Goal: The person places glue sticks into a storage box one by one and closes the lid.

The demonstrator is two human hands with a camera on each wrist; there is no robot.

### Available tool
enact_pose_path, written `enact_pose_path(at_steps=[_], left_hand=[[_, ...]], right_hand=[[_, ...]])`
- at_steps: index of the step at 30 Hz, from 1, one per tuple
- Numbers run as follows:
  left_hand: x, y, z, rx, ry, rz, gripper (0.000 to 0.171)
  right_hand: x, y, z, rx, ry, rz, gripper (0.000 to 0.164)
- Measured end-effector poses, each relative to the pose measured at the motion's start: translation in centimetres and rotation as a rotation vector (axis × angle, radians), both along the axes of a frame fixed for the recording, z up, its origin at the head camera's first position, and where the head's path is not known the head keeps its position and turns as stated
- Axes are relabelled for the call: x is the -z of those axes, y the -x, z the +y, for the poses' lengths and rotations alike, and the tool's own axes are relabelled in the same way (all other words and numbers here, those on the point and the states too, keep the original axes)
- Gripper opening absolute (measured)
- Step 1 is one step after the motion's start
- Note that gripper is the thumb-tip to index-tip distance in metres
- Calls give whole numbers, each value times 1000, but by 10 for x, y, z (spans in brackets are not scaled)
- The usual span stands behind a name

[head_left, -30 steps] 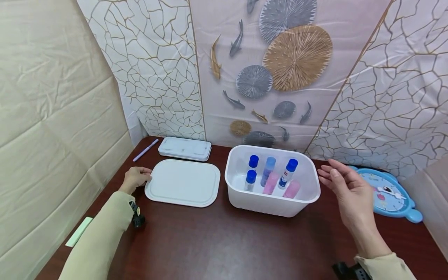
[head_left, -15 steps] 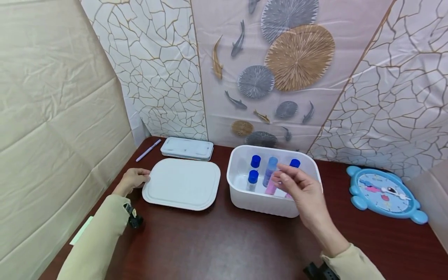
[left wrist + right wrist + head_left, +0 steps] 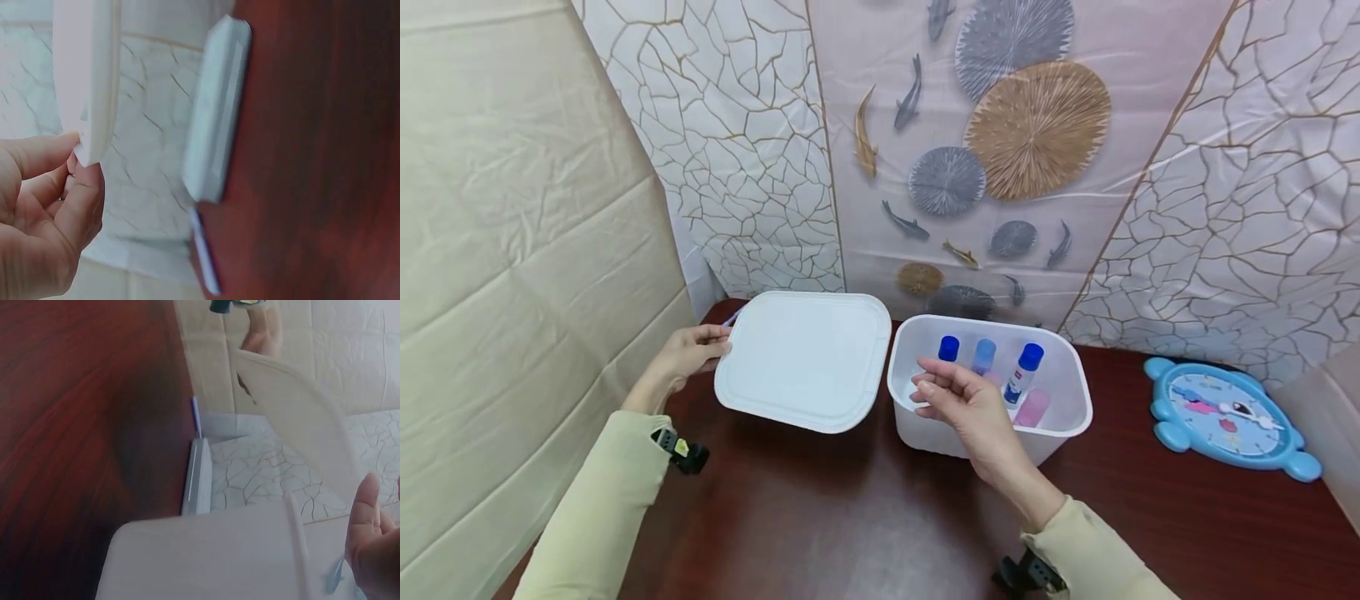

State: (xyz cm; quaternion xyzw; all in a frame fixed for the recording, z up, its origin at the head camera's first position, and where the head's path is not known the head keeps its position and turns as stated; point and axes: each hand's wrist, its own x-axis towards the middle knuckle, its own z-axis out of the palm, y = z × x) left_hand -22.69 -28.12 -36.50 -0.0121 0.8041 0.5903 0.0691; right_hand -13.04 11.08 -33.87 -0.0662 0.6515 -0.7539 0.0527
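Observation:
My left hand (image 3: 685, 357) pinches the left edge of a white plastic lid (image 3: 805, 358), thumb on one face and fingers on the other. In the left wrist view the lid (image 3: 87, 75) hangs clear of the table. To its right stands a white box (image 3: 925, 429) holding several glue sticks, some with blue caps (image 3: 1032, 357) and a pink one (image 3: 1033, 407). Over the box's front left part hovers my right hand (image 3: 973, 417), fingers loosely bent and holding nothing. It hides some of the glue sticks.
A pale tin case (image 3: 215, 112) and a purple pen (image 3: 205, 253) lie at the back left, mostly behind the lid in the head view. A blue animal-shaped clock (image 3: 1228, 417) lies on the right. Patterned cloth (image 3: 760, 150) hangs behind the table.
My left hand has raised the lid off the table, up and slightly right. My right hand has moved left from beside the clock to over the box.

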Motion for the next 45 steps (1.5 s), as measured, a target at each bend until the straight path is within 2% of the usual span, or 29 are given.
enact_pose_path(at_steps=[4,7,11,14,18,22,23,28,31,34,38,42,45], left_hand=[[-17,-1,18,20,-9,50,37],[-28,-2,33,40,-11,79,37],[-39,-6,49,49,-36,116,39],[-45,-9,59,56,-98,133,42],[-51,-11,76,89,-208,143,40],[-58,-12,98,86,-302,194,21],[-60,-12,104,77,-324,213,17],[-66,-11,132,56,-367,315,21],[-67,-10,145,89,-386,335,17],[-66,-9,155,136,-395,311,29],[-60,-8,166,167,-391,259,36],[-52,-8,176,166,-400,219,36],[-46,-8,182,165,-392,172,36]], right_hand=[[-2,0,-4,3,-17,-16,39],[-3,-1,-3,38,-25,-25,35],[-5,-4,6,102,-7,-30,26],[-7,-6,18,147,20,-13,17],[-13,-7,39,212,63,54,24],[-22,-6,62,309,80,149,23],[-24,-5,67,341,75,171,22],[-33,1,90,479,-14,245,9],[-34,6,102,532,-55,284,12],[-33,11,114,509,-52,317,22],[-28,14,130,404,-66,322,36],[-22,16,141,355,-66,235,48],[-17,19,148,345,-38,164,47]])
